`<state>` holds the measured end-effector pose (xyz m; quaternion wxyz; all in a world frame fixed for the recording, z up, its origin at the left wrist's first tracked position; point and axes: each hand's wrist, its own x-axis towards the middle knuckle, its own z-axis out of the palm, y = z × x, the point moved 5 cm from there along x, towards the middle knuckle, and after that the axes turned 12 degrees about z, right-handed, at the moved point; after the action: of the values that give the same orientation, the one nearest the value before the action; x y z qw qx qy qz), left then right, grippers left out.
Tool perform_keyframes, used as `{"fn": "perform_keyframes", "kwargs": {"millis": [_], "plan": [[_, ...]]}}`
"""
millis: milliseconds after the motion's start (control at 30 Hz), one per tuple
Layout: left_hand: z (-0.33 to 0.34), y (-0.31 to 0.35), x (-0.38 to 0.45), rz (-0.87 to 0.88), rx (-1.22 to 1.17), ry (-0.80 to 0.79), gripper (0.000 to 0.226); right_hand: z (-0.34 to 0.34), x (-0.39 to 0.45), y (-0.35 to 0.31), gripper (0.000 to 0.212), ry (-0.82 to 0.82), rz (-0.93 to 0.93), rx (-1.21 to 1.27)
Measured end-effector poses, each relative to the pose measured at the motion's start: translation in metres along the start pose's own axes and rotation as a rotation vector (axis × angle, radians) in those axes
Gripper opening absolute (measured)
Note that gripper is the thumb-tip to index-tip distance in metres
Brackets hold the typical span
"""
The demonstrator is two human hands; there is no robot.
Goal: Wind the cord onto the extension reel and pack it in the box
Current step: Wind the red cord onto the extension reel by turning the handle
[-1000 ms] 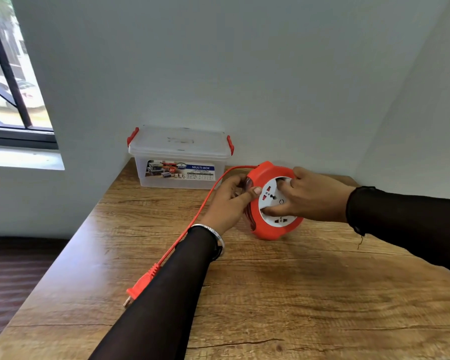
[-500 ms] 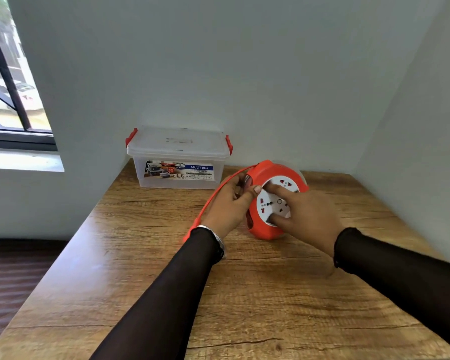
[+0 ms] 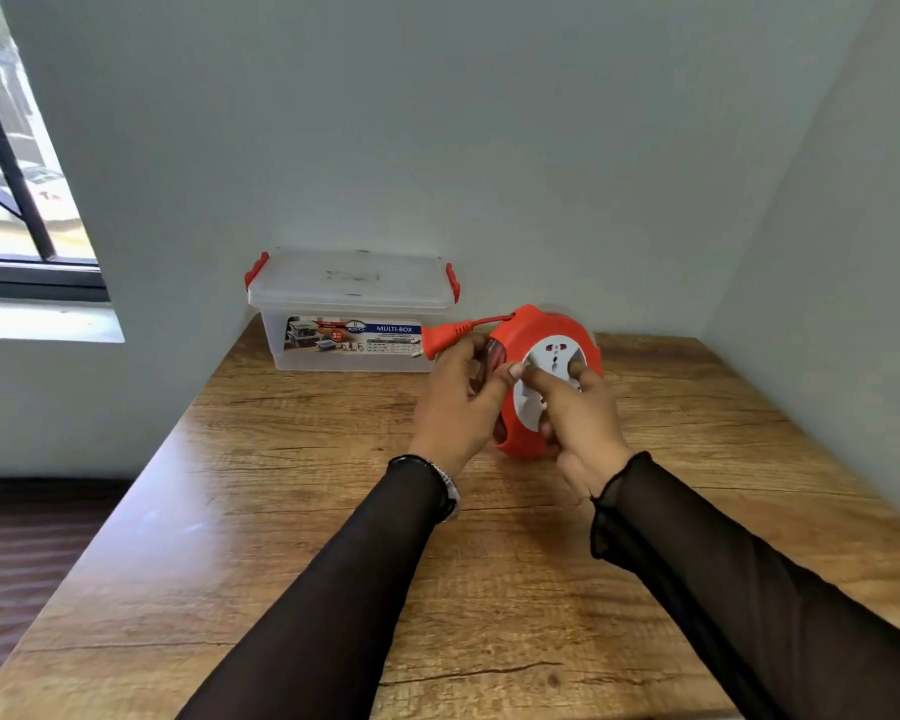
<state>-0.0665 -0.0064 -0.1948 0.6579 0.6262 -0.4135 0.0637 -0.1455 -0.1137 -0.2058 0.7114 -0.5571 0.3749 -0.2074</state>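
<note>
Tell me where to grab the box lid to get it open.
Take the red latches at the two short ends of the box, one from each side. The lid lies flat and closed, and the wall behind blocks a grip from the back.

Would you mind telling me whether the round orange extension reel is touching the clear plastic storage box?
Apart. The head view shows bare wooden table between the reel and the box; only the orange plug overlaps the box in the image.

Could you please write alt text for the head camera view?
Both hands, left hand and right hand, hold an orange cord reel upright on a wooden table, its plug sticking out toward a closed plastic box.
</note>
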Motion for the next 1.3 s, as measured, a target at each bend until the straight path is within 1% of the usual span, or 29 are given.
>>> {"fn": "perform_keyframes", "kwargs": {"millis": [100, 167, 233, 267, 300, 367, 400, 433, 467, 533, 567, 600, 667, 700, 767, 833, 933, 1033, 1100, 1300], "plan": [[-0.005, -0.002, 0.0, 0.005, -0.034, 0.034, 0.025, 0.005, -0.001, -0.002, 0.075, -0.047, 0.106, -0.011], [-0.007, -0.009, -0.001, -0.043, -0.112, 0.053, 0.021, 0.006, -0.005, -0.005, 0.069, -0.097, 0.144, -0.142], [-0.01, -0.019, -0.003, -0.127, -0.198, 0.078, 0.024, 0.0, -0.011, -0.009, 0.064, -0.125, 0.117, -0.297], [-0.012, -0.022, -0.003, -0.166, -0.212, 0.093, 0.023, -0.005, -0.014, -0.013, 0.058, -0.099, 0.025, -0.389], [-0.014, -0.025, -0.002, -0.197, -0.211, 0.106, 0.021, -0.012, -0.018, -0.02, 0.051, -0.037, -0.145, -0.545], [-0.016, -0.028, 0.001, -0.228, -0.203, 0.111, 0.017, -0.019, -0.032, -0.037, 0.042, 0.128, -0.611, -1.037], [-0.017, -0.028, 0.002, -0.232, -0.199, 0.103, 0.017, -0.018, -0.04, -0.041, 0.044, 0.18, -0.837, -1.278], [-0.016, -0.028, 0.003, -0.233, -0.194, 0.092, 0.017, -0.013, -0.045, -0.043, 0.05, 0.174, -0.999, -1.488], [-0.016, -0.028, 0.003, -0.227, -0.184, 0.08, 0.018, -0.009, -0.046, -0.041, 0.057, 0.119, -1.097, -1.671], [-0.014, -0.025, 0.002, -0.18, -0.143, 0.054, 0.024, -0.001, -0.043, -0.04, 0.069, -0.063, -1.223, -1.97], [-0.014, -0.023, 0.002, -0.146, -0.105, 0.045, 0.027, 0.002, -0.043, -0.041, 0.073, -0.133, -1.26, -2.077], [-0.015, -0.02, 0.001, -0.114, -0.06, 0.044, 0.029, 0.003, -0.043, -0.045, 0.074, -0.17, -1.317, -2.154], [-0.016, -0.019, 0.0, -0.067, 0.038, 0.051, 0.034, 0.007, -0.042, -0.054, 0.077, -0.189, -1.451, -2.252], [-0.016, -0.019, -0.001, -0.048, 0.077, 0.052, 0.037, 0.01, -0.041, -0.056, 0.078, -0.225, -1.496, -2.303], [-0.017, -0.019, 0.001, -0.009, 0.13, 0.05, 0.039, 0.016, -0.04, -0.056, 0.075, -0.393, -1.576, -2.37], [-0.018, -0.018, 0.002, 0.043, 0.175, 0.047, 0.042, 0.019, -0.038, -0.057, 0.074, -0.53, -1.613, -2.45], [-0.016, -0.015, 0.004, 0.092, 0.212, 0.041, 0.042, 0.024, -0.035, -0.059, 0.082, -0.58, -1.594, -2.57], [-0.017, -0.016, 0.004, 0.096, 0.193, 0.049, 0.041, 0.03, -0.035, -0.059, 0.091, -0.551, -1.646, -2.636], [-0.017, -0.016, 0.004, 0.095, 0.199, 0.069, 0.038, 0.029, -0.037, -0.059, 0.091, -0.513, -1.684, -2.641], [-0.014, -0.014, 0.001, 0.085, 0.247, 0.126, 0.035, 0.019, -0.043, -0.056, 0.08, -0.228, -1.822, -2.557]]}}
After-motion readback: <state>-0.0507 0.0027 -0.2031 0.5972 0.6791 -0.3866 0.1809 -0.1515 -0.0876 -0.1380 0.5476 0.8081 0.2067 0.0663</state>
